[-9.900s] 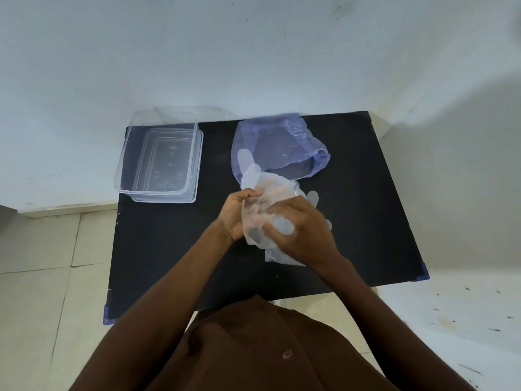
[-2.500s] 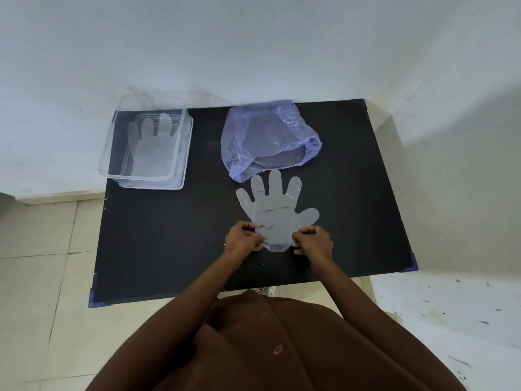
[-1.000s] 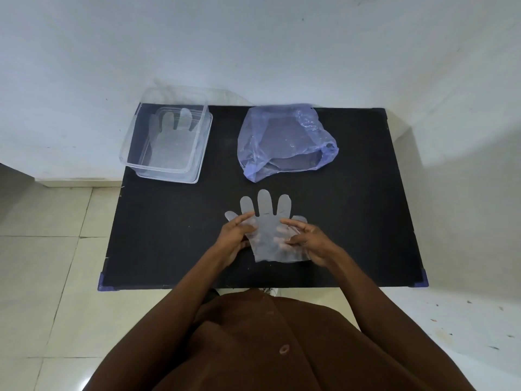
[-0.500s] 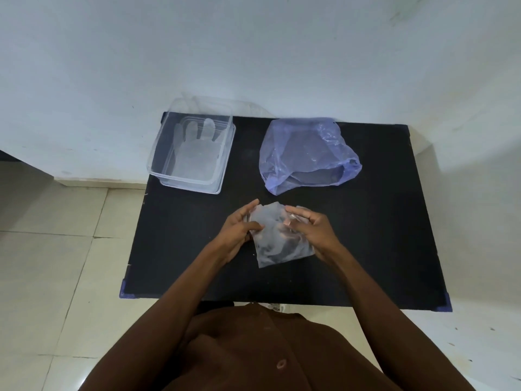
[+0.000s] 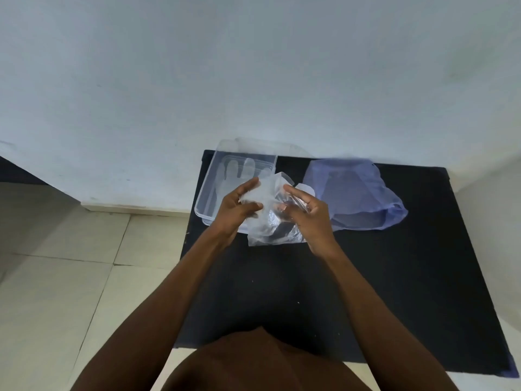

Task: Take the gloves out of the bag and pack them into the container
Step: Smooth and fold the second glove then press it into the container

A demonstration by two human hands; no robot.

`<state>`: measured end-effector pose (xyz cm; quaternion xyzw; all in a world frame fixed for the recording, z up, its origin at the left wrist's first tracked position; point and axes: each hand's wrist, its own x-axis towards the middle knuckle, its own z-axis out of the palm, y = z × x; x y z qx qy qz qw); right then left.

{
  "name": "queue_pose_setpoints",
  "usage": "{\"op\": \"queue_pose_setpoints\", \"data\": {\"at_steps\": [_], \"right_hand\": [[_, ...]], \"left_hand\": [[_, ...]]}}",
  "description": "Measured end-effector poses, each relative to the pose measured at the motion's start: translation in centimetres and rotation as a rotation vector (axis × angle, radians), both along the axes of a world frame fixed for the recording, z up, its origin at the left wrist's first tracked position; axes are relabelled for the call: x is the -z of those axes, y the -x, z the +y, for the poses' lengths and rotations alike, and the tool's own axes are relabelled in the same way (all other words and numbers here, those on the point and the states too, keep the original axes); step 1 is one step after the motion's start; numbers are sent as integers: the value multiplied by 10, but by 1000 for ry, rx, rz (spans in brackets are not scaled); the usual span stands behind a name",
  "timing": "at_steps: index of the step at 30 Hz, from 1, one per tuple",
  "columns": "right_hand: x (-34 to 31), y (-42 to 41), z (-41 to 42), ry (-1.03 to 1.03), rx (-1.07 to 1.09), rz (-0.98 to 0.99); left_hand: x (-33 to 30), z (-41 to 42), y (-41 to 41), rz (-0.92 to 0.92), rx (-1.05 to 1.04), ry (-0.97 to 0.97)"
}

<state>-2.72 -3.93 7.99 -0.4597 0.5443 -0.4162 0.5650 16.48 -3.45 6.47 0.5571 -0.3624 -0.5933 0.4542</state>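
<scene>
Both hands hold one clear glove [image 5: 272, 218] up off the black table [image 5: 366, 277]; the left hand [image 5: 239, 210] pinches its upper edge between thumb and fingers, and the right hand [image 5: 307, 213] grips the other side with fingers curled, likely so the thin film stays gathered for the carry; it hangs crumpled just beside the clear container [image 5: 208, 193], where another glove [image 5: 239, 176] already lies flat; the blue bag [image 5: 355, 198] sits slack to the right, open and out of the way.
</scene>
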Motion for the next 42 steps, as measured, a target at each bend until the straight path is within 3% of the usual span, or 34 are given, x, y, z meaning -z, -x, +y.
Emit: {"op": "queue_pose_setpoints", "data": {"at_steps": [10, 16, 21, 31, 40, 42], "right_hand": [[32, -74, -55, 60, 18, 177], [59, -103, -76, -109, -72, 428], [70, -125, -89, -202, -157, 588], [81, -141, -89, -260, -155, 659], [73, -146, -87, -322, -159, 673], [74, -148, -89, -311, -168, 688]], "left_hand": [[24, -59, -63, -554, 100, 292], [50, -82, -77, -771, 238, 150], [54, -90, -78, -806, 316, 27], [60, -93, -77, -738, 351, -188], [60, -86, -81, -720, 330, -214], [84, -92, -86, -750, 328, -192]]}}
